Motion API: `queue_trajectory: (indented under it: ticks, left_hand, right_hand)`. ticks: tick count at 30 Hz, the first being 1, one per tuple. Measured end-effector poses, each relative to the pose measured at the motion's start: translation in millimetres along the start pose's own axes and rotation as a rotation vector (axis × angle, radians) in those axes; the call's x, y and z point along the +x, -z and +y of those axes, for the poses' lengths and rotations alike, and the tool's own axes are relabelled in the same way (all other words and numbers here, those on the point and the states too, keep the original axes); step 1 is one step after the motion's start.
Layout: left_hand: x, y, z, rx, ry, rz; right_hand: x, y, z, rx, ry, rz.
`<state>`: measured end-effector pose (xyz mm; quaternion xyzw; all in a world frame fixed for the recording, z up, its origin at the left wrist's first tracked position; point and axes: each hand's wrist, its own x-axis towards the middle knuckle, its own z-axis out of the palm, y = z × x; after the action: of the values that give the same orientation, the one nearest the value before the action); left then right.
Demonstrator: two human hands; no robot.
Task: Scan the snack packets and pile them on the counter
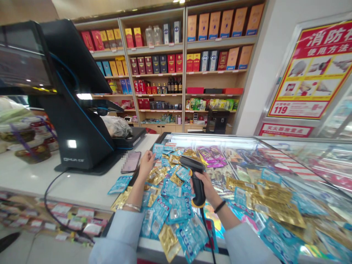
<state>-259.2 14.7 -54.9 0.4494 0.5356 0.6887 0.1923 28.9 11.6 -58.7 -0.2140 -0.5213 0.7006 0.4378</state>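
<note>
- Clock read on whole view unless noted.
- Right hand (206, 183): 5 o'clock, fingers wrapped round handle of black-and-yellow scanner (198, 189).
- Scanner upright, slightly tilted, head toward 9–10, above packets; cord drops from handle toward 5–6.
- Left hand (147, 161): 8 o'clock, fingers pinched at edge of blue packet (158, 150); packet at hand's 2 o'clock.
- Packet pile (176, 211): 6 o'clock, blue and gold mixed, overlapping, on glass-topped case (233, 141).
- Second pile (277, 203): 4 o'clock, gold and blue, same case.
- Purple packets (211, 156): just past right hand, its 12–1.
- Phone (132, 163): left hand's 9, flat on white counter (90, 190); loose blue packet (120, 184) at phone's 7.
- Checkout terminal (82, 121): 9–10.
- Shelves (156, 47) with boxes, bottles: 12.
- Red poster (313, 73): 2–3.
</note>
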Motion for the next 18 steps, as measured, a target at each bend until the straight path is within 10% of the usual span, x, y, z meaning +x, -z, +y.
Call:
queue_trajectory:
  ticks: [18]
  left_hand:
    - [-4, 0, 33, 0.520, -0.108, -0.074]
  right_hand:
    - [-24, 24, -40, 0.026, 0.079, 0.169]
